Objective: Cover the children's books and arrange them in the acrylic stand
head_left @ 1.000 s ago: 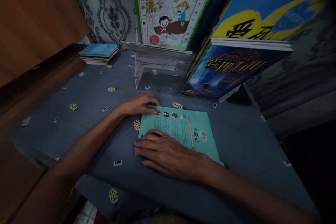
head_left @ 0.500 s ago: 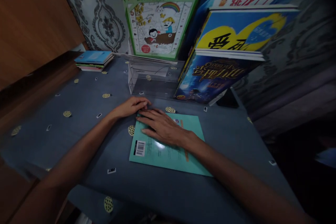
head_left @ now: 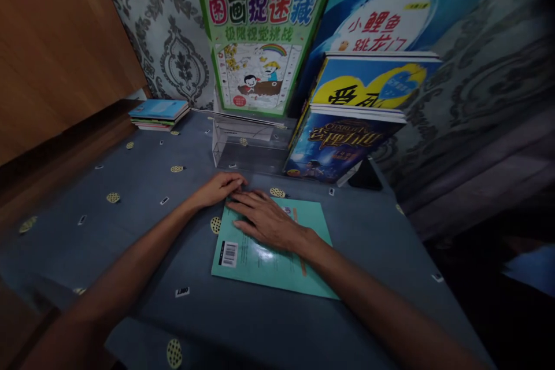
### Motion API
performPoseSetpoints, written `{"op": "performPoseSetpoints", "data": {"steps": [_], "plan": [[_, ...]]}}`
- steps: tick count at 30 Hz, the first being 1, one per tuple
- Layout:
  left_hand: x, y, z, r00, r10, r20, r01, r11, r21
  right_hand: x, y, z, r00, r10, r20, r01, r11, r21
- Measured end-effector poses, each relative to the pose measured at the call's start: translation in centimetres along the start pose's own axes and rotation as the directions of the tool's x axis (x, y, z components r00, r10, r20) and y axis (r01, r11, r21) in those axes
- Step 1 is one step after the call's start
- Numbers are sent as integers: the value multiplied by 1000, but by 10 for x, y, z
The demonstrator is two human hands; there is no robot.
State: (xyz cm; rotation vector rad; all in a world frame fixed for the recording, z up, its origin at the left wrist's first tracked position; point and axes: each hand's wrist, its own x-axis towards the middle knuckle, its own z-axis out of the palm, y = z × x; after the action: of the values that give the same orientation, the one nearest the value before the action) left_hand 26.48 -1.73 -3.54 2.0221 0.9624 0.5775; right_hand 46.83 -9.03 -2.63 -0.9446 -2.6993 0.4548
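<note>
A teal book [head_left: 277, 270] with a barcode at its near left corner lies flat on the patterned tablecloth. My right hand [head_left: 269, 219] rests palm down across its upper left part, fingers stretched out and holding nothing. Just off the book's far left corner, my left hand [head_left: 219, 188] sits on the cloth with its fingers loosely curled together. Its fingertips are close to those of my right hand; whether they touch is unclear. I see nothing held in the left hand.
A green picture book [head_left: 255, 40] stands upright behind a clear acrylic stand [head_left: 243, 153]. To its right, several books, including a dark blue book [head_left: 342, 144], lean upright. A small book stack [head_left: 158, 113] lies at the back left, near a wooden panel [head_left: 56, 40].
The view has tilted upward, so more of the standing books' covers shows and the table sits lower. Both hands and the teal book keep nearly the same places relative to each other.
</note>
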Motion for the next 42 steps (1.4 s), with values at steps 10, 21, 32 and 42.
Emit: {"op": "performPoseSetpoints", "data": {"steps": [10, 21, 32, 42], "plan": [[-1, 2, 5, 999, 35, -38, -32, 996, 78, -10, 13, -2, 996, 25, -88, -19, 998, 67], [-5, 21, 5, 999, 15, 39, -26, 958, 287, -78, 47, -12, 947, 231, -222, -218, 973, 82], [-12, 58, 38, 975, 201, 99, -204, 610, 766, -117, 72, -15, 740, 436, -513, -364, 900, 241], [-12, 106, 101, 867, 285, 409, -495, 592, 636, -117, 82, -12, 681, 548, -486, -336, 823, 457]]}}
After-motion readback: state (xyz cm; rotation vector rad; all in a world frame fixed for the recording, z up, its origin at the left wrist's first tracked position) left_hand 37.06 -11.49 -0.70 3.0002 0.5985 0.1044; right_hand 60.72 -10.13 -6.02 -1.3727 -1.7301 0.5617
